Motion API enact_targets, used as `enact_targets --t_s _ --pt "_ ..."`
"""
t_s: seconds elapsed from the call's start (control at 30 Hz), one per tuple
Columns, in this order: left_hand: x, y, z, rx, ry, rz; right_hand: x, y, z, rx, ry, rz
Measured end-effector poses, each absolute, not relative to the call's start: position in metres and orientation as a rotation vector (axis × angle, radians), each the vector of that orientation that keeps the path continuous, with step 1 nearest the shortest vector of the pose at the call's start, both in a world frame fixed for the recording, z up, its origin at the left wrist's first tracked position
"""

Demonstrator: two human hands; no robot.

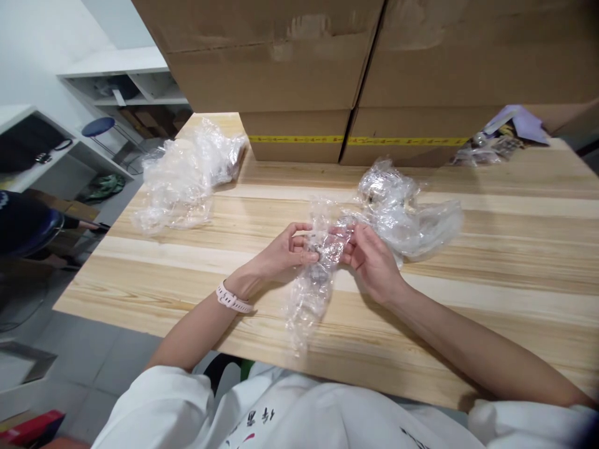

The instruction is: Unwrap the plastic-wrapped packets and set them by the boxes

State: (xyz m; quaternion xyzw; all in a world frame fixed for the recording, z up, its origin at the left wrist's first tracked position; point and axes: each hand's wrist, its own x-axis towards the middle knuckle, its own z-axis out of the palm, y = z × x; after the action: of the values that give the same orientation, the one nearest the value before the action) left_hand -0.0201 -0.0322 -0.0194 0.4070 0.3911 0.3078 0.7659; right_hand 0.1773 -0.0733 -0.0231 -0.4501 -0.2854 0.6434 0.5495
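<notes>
Between my two hands is a crinkled clear plastic bag (311, 290), its lower end hanging toward the table's front edge. My left hand (292, 249) pinches the bag's left side between thumb and fingers. On the other side, my right hand (369, 255) grips it with thumb and bent fingertips. Whether anything small lies inside the bag is hard to make out through the glare. Just beyond my right hand rests a heap of clear plastic bags (402, 212), with something small and dark inside.
Another pile of clear plastic (187, 174) lies at the table's left. Large cardboard boxes (299, 131) with yellow tape stand along the back of the wooden table (163, 274). A purple and dark packet (510, 134) sits at the back right. A blue stool (99, 127) stands beyond, left.
</notes>
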Motion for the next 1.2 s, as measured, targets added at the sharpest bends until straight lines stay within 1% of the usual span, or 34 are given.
enact_targets --t_s 0.17,0.27,0.47,0.6,0.7,0.8,1.0,1.1,1.2 --pt "-0.011 -0.042 -0.013 1.058 0.909 0.887 0.172 -0.077 -0.021 -1.183 -0.771 1.583" --pt "-0.01 -0.045 -0.013 1.146 0.885 0.954 0.173 -0.076 -0.022 -1.214 -0.76 1.639" --pt "-0.012 -0.045 -0.018 1.292 0.961 1.126 0.177 -0.074 -0.015 -1.264 -0.745 1.484" --pt "-0.01 -0.052 -0.018 1.576 1.002 1.18 0.173 -0.077 -0.011 -1.329 -0.873 1.624" --pt "-0.008 -0.057 -0.017 1.685 0.981 1.187 0.171 -0.079 -0.013 -1.341 -0.867 1.669" --pt "-0.009 -0.053 -0.016 1.584 1.013 1.193 0.173 -0.078 -0.018 -1.268 -0.832 1.661" --pt "-0.024 -0.023 -0.018 0.995 0.973 1.226 0.18 -0.074 -0.02 -1.175 -0.696 1.54" --pt "-0.028 -0.016 -0.023 0.784 0.898 1.024 0.178 -0.073 -0.015 -1.103 -0.655 1.575" --pt "-0.025 -0.02 -0.029 0.681 0.875 0.851 0.176 -0.076 -0.005 -0.973 -0.689 1.699"
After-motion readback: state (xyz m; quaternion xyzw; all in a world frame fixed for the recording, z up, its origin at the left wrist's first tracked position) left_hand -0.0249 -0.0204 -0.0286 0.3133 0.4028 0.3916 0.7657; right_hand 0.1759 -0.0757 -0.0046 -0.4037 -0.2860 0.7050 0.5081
